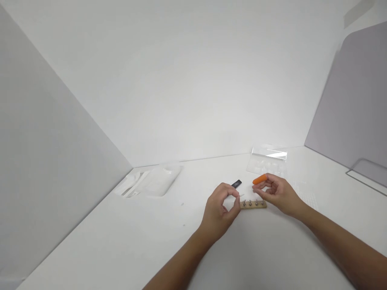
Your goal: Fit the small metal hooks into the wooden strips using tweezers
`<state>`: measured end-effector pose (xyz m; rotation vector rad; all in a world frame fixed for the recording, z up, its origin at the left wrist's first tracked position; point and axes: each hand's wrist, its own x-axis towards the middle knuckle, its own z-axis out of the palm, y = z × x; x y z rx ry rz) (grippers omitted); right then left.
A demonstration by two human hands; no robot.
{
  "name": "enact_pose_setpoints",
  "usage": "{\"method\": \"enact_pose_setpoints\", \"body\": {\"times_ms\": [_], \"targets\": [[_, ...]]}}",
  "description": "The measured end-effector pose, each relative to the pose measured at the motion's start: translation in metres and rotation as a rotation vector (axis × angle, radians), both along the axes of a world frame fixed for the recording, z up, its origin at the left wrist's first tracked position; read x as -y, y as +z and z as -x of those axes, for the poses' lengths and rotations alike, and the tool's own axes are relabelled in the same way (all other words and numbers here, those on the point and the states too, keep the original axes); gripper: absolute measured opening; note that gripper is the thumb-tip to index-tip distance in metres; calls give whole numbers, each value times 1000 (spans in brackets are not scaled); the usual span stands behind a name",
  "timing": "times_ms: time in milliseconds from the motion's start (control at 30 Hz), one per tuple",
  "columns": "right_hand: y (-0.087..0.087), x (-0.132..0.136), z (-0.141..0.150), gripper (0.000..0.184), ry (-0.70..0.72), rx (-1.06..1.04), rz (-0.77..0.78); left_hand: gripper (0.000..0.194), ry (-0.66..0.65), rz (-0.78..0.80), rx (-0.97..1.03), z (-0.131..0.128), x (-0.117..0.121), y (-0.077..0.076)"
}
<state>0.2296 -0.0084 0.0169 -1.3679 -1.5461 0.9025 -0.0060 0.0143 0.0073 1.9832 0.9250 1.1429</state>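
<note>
My left hand (220, 210) pinches a thin white piece (241, 195) between thumb and index finger. Just under it lies a narrow wooden strip (254, 207) bearing several small metal fittings in a row; the left fingers cover its left end. My right hand (276, 193) hovers at the strip's right end, with an orange finger cot (260, 179) over its index finger. The right fingertips are drawn close together, and anything between them is too small to make out. Behind the left hand a black, flat tool (236, 183) lies on the table, partly hidden.
A clear plastic bag (267, 165) with small white pieces lies at the back, beyond my right hand. Further left are clear plastic packages (160, 179) with white contents. White walls enclose the table (136, 241), and a thin-framed object (365, 183) stands at the right.
</note>
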Motion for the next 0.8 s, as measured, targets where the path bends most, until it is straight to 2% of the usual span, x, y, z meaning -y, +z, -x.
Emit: {"method": "enact_pose_setpoints", "body": {"times_ms": [67,167,333,433,500,667,733,800], "targets": [[2,-5,-11,25,-83,180,-78,4,-4,-24,13,1,-1,0],[2,-13,-28,18,-106,359,-145,5,-13,-42,17,1,-1,1],[-2,-20,-47,18,-141,475,-125,8,-35,-3,30,0,-1,2],[0,-18,-47,25,-193,452,-141,5,-45,84,50,-1,-1,1],[4,-14,-39,29,-177,384,-162,11,-65,156,54,-2,0,0],[9,2,-5,34,-3,109,-182,26,-141,310,86,-3,3,2],[8,8,8,36,76,82,-136,30,-157,372,120,-4,5,3],[6,13,16,34,93,59,-103,33,-168,431,141,-5,7,5]]}}
